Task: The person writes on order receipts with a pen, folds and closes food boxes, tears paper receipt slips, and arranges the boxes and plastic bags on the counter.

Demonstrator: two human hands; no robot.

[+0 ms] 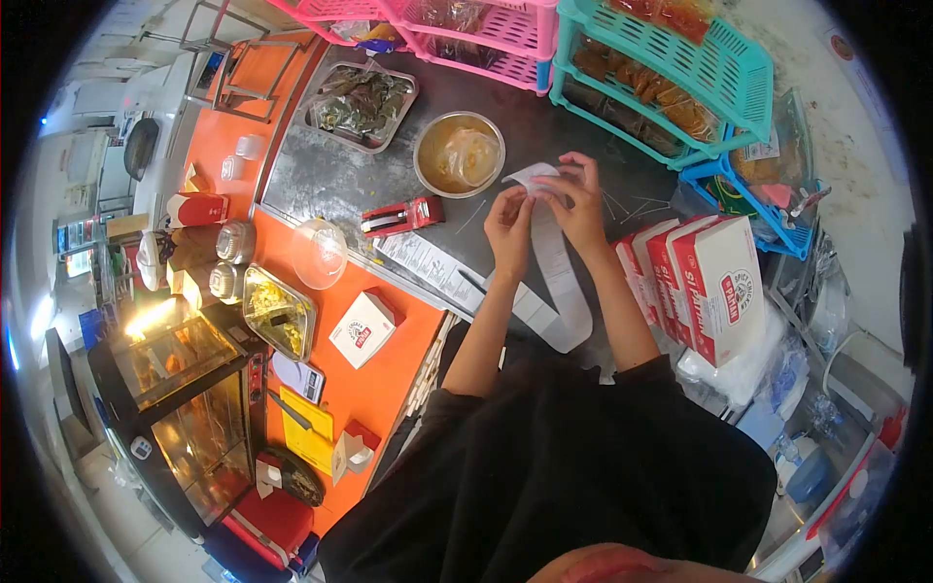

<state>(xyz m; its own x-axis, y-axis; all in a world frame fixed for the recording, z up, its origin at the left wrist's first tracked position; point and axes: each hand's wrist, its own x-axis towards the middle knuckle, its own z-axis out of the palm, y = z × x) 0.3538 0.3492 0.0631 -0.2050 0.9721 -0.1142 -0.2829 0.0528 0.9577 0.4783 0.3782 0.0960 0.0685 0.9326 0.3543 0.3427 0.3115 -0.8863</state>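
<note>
Above the dark worktop [389, 180], both hands meet at the end of a long white paper strip [558, 260]: the left hand [510, 225] has its fingertips closed in a pinch on the paper's edge, and the right hand [573, 199] pinches it just beside, its other fingers loosely curled. From there the strip hangs toward the person, bends on the worktop and seems to run on leftward as a printed length. Beyond the hands stands one round metal bowl [426, 175] with a clear bag [470, 157] in it, its yellowish contents hard to make out. Left of the bowl, one metal tray [365, 148] carries dark green, leaf-like pieces. At the far edge, teal baskets [734, 73], in at least two tiers, hold wrapped brown food, while pink baskets [505, 34], also at least two, hold dark packets. One blue basket [799, 238] sits near the teal ones. Three red-and-white boxes [717, 282] stand in a row by the right forearm; what they contain is hidden. Across on the orange counter [394, 384] are one metal dish [309, 342] of yellow and green food, one clear round tub [319, 255] and two small clear cups [249, 147]. One red stapler-like tool [401, 216] lies between bowl and strip.
</note>
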